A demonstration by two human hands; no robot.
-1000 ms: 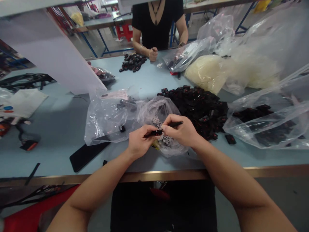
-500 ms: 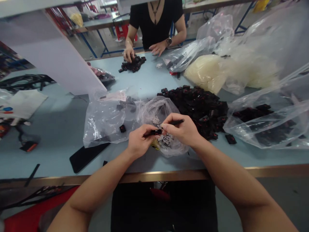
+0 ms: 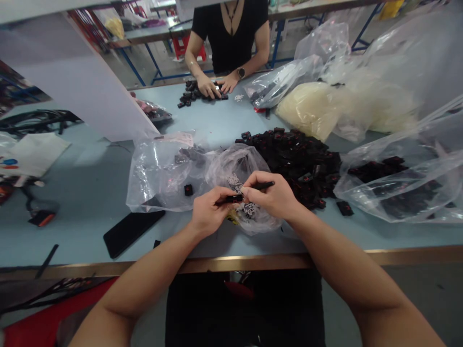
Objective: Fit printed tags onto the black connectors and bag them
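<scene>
My left hand [image 3: 210, 211] and my right hand [image 3: 271, 195] meet above the table, fingertips close together. My left fingers pinch a small black connector [image 3: 231, 198]. My right thumb and fingers hold a thin black strip [image 3: 265, 185], which seems to run from that connector; the fingers hide the join. Under both hands lies a crumpled clear plastic bag [image 3: 237, 166] with grey-and-black pieces [image 3: 249, 209] inside. A large heap of black connectors with red marks [image 3: 300, 166] lies just beyond my right hand.
A second clear bag [image 3: 159, 183] lies to the left, with a small black connector [image 3: 188, 190] on it. A co-worker's hands [image 3: 217, 87] rest on a smaller black pile across the table. Bulging bags [image 3: 311, 108] [image 3: 398, 185] crowd the right side. A black pad [image 3: 132, 233] lies near the table's front edge [image 3: 246, 261].
My hands have barely moved. The co-worker's hands have come together onto the small black pile, which has spread out. The small connector on the left bag has shifted slightly right.
</scene>
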